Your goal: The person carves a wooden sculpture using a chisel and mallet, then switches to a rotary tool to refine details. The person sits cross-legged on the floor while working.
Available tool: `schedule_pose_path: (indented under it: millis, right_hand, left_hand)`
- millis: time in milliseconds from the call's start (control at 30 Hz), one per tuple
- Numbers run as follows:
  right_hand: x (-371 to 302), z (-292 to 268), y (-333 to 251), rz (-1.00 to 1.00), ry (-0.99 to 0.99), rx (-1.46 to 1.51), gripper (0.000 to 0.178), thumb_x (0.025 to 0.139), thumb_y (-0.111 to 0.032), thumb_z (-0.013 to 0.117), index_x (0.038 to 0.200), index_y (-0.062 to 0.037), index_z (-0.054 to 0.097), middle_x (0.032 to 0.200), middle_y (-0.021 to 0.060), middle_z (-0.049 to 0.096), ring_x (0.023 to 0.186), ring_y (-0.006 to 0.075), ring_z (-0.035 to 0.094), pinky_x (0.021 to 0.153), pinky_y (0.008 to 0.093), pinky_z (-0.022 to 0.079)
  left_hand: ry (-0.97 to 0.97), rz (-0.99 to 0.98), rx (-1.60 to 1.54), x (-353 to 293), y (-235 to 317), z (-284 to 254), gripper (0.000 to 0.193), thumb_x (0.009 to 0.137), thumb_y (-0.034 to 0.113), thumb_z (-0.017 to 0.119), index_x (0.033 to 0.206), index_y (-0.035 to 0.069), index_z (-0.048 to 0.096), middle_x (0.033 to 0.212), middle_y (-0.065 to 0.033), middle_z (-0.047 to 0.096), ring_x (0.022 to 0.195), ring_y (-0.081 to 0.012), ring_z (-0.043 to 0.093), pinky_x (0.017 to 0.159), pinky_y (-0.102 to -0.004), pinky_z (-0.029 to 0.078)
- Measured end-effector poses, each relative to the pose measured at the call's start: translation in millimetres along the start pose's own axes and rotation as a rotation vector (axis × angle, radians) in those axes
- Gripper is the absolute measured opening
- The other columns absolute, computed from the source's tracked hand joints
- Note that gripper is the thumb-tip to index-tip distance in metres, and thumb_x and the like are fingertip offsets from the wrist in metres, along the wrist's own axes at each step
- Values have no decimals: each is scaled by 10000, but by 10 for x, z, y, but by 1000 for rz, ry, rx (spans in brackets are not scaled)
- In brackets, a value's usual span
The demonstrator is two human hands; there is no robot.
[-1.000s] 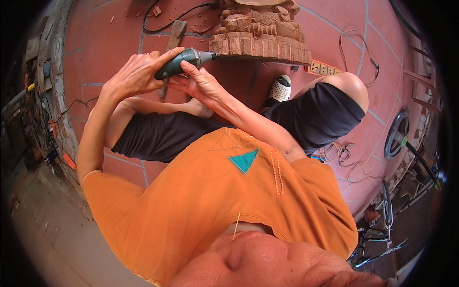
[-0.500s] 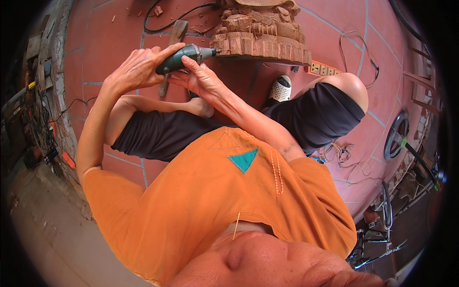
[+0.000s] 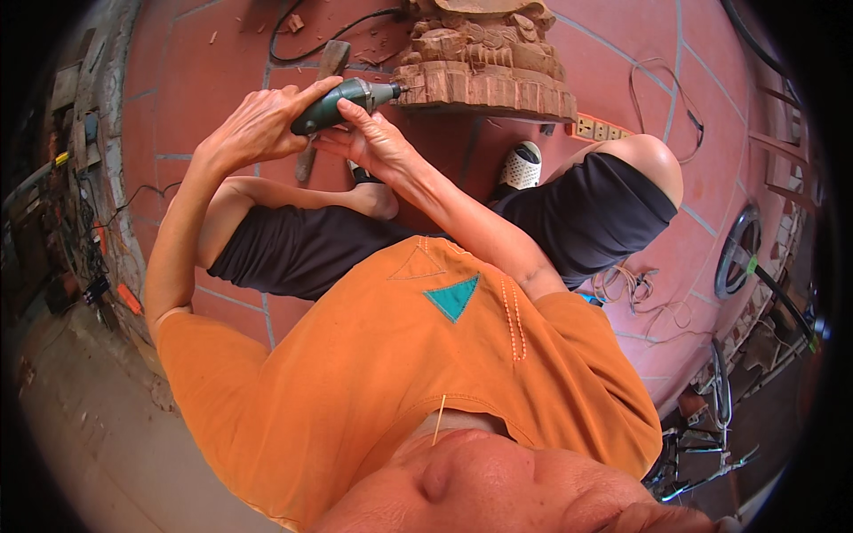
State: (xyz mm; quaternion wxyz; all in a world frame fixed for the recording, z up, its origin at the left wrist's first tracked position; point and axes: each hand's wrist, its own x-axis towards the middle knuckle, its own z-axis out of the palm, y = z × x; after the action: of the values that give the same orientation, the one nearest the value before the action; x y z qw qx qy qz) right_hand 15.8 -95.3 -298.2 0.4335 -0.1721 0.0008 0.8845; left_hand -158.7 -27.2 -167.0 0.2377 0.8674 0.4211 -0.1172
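Beside the carving (image 3: 484, 64), the left hand (image 3: 256, 123) closed round a rotary tool (image 3: 338, 104), the right hand (image 3: 380, 147) half-curled against it. Light pressure seemed best.

Both hands (image 3: 258, 124) holding green power tool (image 3: 325, 107), carved wood (image 3: 484, 71) beside it, red tiles (image 3: 209, 71)

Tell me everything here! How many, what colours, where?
carving: one, brown, top middle
power tool: one, green, beside carving
hammer-shaped thing: one, brown, upper left
power strip: one, orange, by carving
tiled floor: one, red, underneath
wood chips: several, reddish, upper left
cords: several, black and tan, floor
round frame: one, black, far right
edge clutter: uncountable, mixed, sides
shoe: one clear, white, middle
shirt: one, orange, middle
shorts: one, black, middle
left hand: one, bare, on power tool
right hand: one, bare, on power tool
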Motion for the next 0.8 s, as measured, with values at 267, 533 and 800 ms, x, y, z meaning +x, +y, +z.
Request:
schedule_pose_path:
  millis: [267,533,800]
  right_hand:
    - [49,16,-49,-54,-9,-22,531,950,-311,774,1352,-89,507,1228,123,658,1155,326,677,1005,548,572]
    - [70,15,-90,-45,5,-25,515,958,-294,763,1356,-94,504,1228,126,660,1140,328,683,1013,558,572]
    - [52,-5,-59,-49,-24,-31,519,956,-303,766,1355,-104,499,1250,117,647,1182,318,667,1040,559,551]
  left_hand:
    - [-10,-14,-4,62,-27,7,946,712,85,708,1581,261,377,846,-218,658,771,-422,652,702,-515,521]
    - [-12,-38,18,85,-11,8,943,715,89,701,1584,260,376,849,-205,665,784,-406,656,711,-509,527]
    - [-27,-28,-23,71,4,-16,929,728,87,698,1583,258,379,853,-207,667,798,-413,660,735,-515,531]
